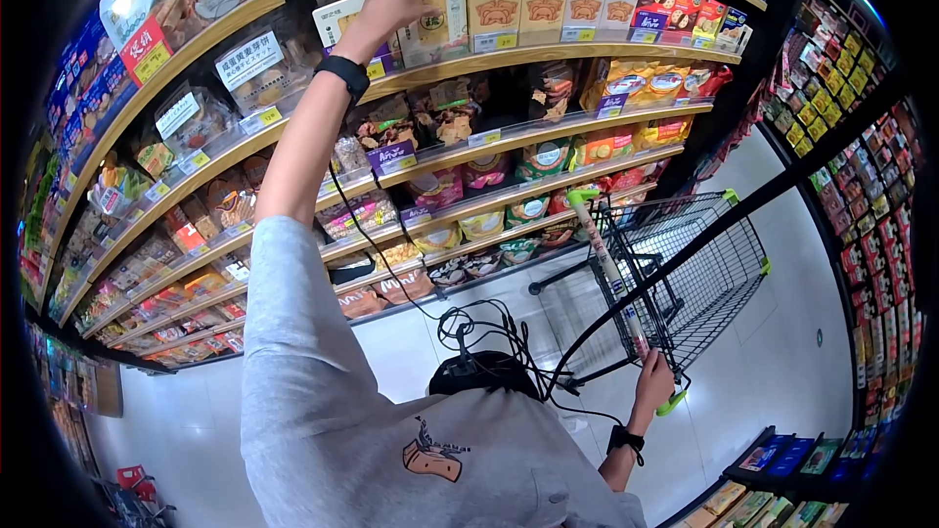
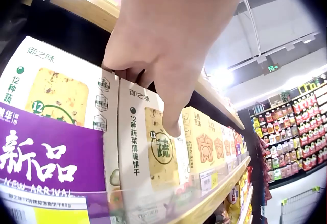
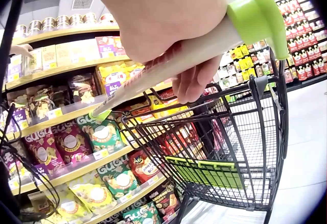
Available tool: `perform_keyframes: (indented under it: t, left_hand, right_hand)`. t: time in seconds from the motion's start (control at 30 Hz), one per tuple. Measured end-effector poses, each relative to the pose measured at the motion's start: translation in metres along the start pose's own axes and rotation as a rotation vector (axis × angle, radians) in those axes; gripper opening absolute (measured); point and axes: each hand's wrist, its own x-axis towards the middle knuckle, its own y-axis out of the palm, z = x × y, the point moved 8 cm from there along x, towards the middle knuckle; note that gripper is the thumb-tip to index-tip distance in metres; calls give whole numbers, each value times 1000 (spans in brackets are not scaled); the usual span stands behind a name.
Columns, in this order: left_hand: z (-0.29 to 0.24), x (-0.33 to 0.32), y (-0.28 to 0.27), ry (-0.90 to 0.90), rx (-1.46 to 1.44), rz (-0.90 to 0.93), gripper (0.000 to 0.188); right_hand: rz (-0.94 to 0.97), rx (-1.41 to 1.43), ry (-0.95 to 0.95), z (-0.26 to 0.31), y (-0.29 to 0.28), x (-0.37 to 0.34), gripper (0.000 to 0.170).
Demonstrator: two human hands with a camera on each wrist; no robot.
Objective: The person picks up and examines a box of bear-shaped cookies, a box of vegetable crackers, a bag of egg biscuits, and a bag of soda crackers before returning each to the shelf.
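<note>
My left hand (image 1: 389, 2) reaches up to a shelf and pinches a white cracker box (image 1: 445, 34) at its top. In the left wrist view the thumb lies on the front of this cracker box (image 2: 137, 152), while the other fingers go behind its upper edge, partly hidden. A matching white box (image 2: 56, 68) stands beside it, behind a purple sign (image 2: 43, 157). Low at the right, my right hand (image 1: 653, 383) grips the handle (image 1: 599, 240) of a shopping cart (image 1: 719, 249). Its fingers wrap round the bar in the right wrist view.
Yellow boxes (image 1: 494, 12) line the same shelf to the right. Bagged snacks (image 3: 99, 132) fill the lower shelves, with price tags along the wooden edges. Black cables (image 1: 479, 328) hang before my body. Another rack (image 1: 880, 235) stands across the aisle.
</note>
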Motion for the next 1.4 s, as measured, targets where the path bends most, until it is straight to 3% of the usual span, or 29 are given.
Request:
perform_keyframes:
  t: [0.03,0.1,0.23,0.3,0.43,0.57,0.7,0.73,0.77,0.8,0.93,1.0,1.03,1.1,1.13,1.2,1.23,1.27,1.33,1.4]
  left_hand:
    - [-2,4,-3,0,0,0,60]
    - [1,12,9,-105,-24,226,64]
    - [-6,15,4,-128,-9,227,64]
    - [-5,13,-1,-100,-165,106,58]
    - [-29,6,-35,-33,-108,-15,42]
    - [-60,6,-80,104,18,-224,41]
    - [-92,-11,-161,117,-95,-390,49]
    - [-103,-15,-188,131,-152,-457,51]
    - [-105,-16,-203,-27,-446,-323,34]
    - [-106,-12,-198,-145,-632,-97,36]
    - [-132,-21,-175,-255,-957,395,45]
    - [-151,-23,-185,3,-1168,208,45]
    - [-155,-24,-176,6,-1192,199,45]
    - [-171,-20,-176,236,-1207,38,45]
    - [-178,-24,-180,54,-1173,330,45]
    - [-191,-28,-176,10,-1055,612,48]
    - [-188,-31,-135,42,-1258,396,56]
    - [-195,-31,-134,82,-1245,364,57]
    - [-213,-41,-141,30,-1277,496,55]
    - [-233,-52,-126,0,-1315,594,51]
  right_hand:
    - [-1,0,0,-1,1,0,49]
    - [-28,15,-5,-2,1,0,50]
    - [-24,9,-11,-1,-1,-2,50]
    - [-50,-24,-37,-1,-2,-1,48]
    - [-56,-61,-55,1,-2,0,47]
    - [-51,-30,-46,4,-6,-1,46]
    - [-33,-6,-45,-1,-3,-1,43]
    - [-83,382,7,-6,-6,2,39]
    - [-133,764,58,-14,-7,4,36]
    - [-131,741,63,-17,-8,5,36]
    - [1,1198,302,-8,-2,14,26]
    - [27,1190,161,14,-6,22,24]
    - [82,1284,219,40,-20,17,25]
    - [155,1392,249,83,-46,13,26]
    - [179,1400,224,96,-53,14,26]
    - [228,1388,193,124,-74,14,27]
    - [235,1456,9,144,-88,17,27]
    - [241,1514,-176,164,-104,16,28]
    - [326,1558,-245,193,-123,14,34]
    - [488,1625,-348,225,-142,3,62]
